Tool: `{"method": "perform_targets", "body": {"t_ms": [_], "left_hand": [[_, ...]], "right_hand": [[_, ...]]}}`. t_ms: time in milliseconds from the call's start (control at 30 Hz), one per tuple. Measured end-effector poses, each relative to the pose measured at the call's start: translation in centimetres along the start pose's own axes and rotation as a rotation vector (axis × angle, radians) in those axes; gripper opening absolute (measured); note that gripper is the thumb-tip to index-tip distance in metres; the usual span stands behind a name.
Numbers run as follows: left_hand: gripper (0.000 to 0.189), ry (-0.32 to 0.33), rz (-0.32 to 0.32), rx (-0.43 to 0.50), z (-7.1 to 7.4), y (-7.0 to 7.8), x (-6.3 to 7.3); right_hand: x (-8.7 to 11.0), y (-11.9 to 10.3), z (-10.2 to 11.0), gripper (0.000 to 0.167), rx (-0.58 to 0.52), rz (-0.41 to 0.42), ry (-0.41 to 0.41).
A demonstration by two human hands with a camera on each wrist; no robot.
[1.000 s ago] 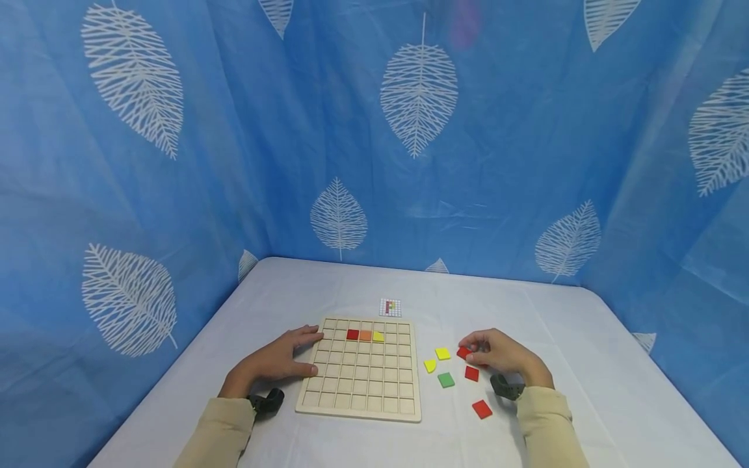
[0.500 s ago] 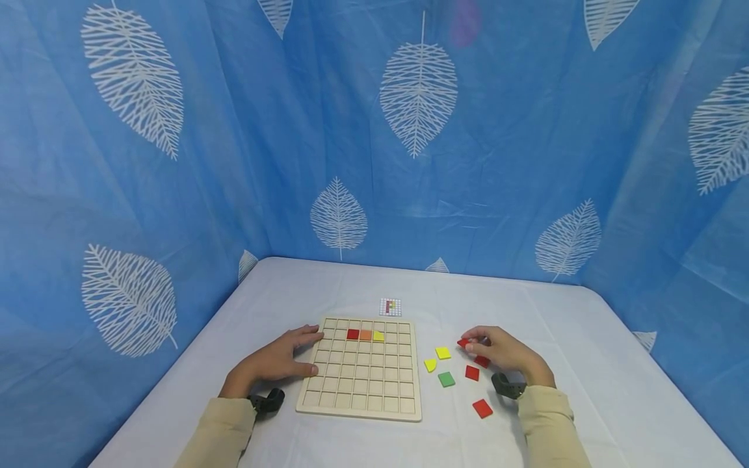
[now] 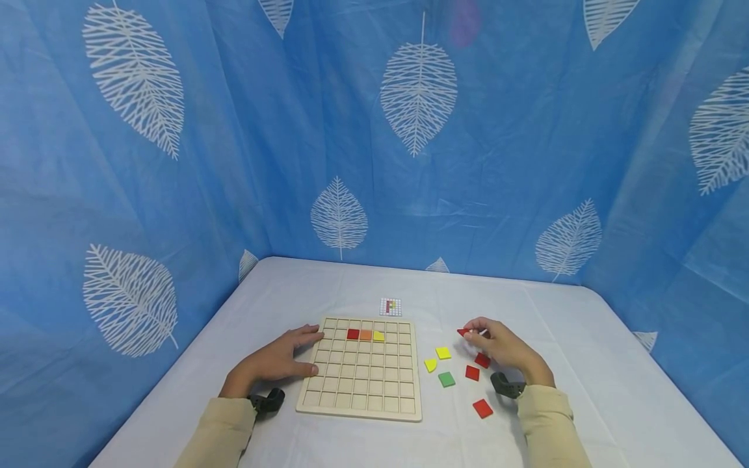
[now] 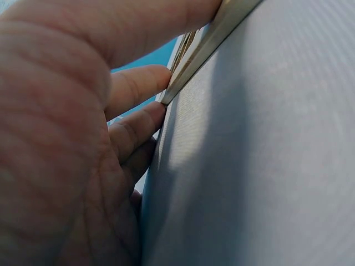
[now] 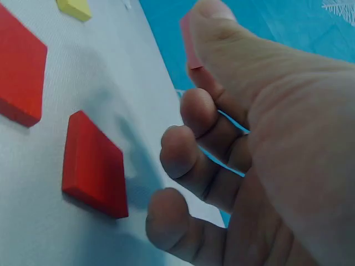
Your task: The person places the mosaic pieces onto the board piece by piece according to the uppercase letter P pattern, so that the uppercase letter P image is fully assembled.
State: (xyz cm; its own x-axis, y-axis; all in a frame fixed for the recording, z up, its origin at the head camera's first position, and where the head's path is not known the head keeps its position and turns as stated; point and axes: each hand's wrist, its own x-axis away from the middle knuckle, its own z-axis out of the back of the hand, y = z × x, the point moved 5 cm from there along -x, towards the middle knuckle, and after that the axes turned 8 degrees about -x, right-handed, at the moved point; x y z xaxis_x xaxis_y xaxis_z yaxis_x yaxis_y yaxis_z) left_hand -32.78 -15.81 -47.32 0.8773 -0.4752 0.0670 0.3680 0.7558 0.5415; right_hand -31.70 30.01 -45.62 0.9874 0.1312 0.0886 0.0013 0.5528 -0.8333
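My left hand [image 3: 281, 355] rests along the left edge of a wooden grid board [image 3: 358, 412], its thumb and fingertips at the rim with the fingers fairly straight. One row near the board's far side holds a red square tile [image 3: 353, 334], an orange tile [image 3: 365, 335] and a yellow tile with a rounded corner [image 3: 378, 337]. Right of the board, my right hand [image 3: 502, 344] pinches a red tile [image 5: 189, 41] between thumb and index finger, raised above the table. Its other fingers curl loosely. Beneath that hand lies another red tile [image 5: 95, 165].
Loose tiles lie between board and right hand: a yellow square [image 3: 443, 353], a yellow rounded one [image 3: 430, 365], a green square [image 3: 446, 379] and red squares [image 3: 472, 373]. A small printed pattern card [image 3: 390, 307] sits behind the board. Blue leaf-patterned curtain [image 3: 374, 130] surrounds the white table.
My right hand has lifted the red tile off the table and moved slightly away from me, uncovering another red tile below it. The left hand and board have stayed in place.
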Motion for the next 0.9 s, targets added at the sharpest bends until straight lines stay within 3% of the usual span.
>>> {"method": "perform_targets", "body": {"t_ms": [200, 433, 600, 767, 900], "left_hand": [[0.085, 0.000, 0.005, 0.002, 0.0, -0.1, -0.1], [0.085, -0.003, 0.002, -0.002, 0.0, -0.1, -0.2], [0.085, -0.004, 0.005, 0.006, 0.0, -0.1, -0.2], [0.086, -0.006, -0.004, 0.006, 0.0, -0.1, -0.3], [0.086, -0.010, -0.013, -0.005, 0.1, -0.2, -0.3]], "right_hand": [[0.0, -1.3, 0.4, 0.023, 0.006, 0.062, 0.051], [-0.1, -2.9, 1.0, 0.032, 0.023, 0.115, 0.136], [-0.3, -3.9, 1.1, 0.030, 0.064, 0.180, 0.228], [-0.4, -5.1, 0.5, 0.032, 0.085, 0.225, 0.304], [-0.5, -6.3, -0.5, 0.030, 0.085, 0.293, 0.314]]}}
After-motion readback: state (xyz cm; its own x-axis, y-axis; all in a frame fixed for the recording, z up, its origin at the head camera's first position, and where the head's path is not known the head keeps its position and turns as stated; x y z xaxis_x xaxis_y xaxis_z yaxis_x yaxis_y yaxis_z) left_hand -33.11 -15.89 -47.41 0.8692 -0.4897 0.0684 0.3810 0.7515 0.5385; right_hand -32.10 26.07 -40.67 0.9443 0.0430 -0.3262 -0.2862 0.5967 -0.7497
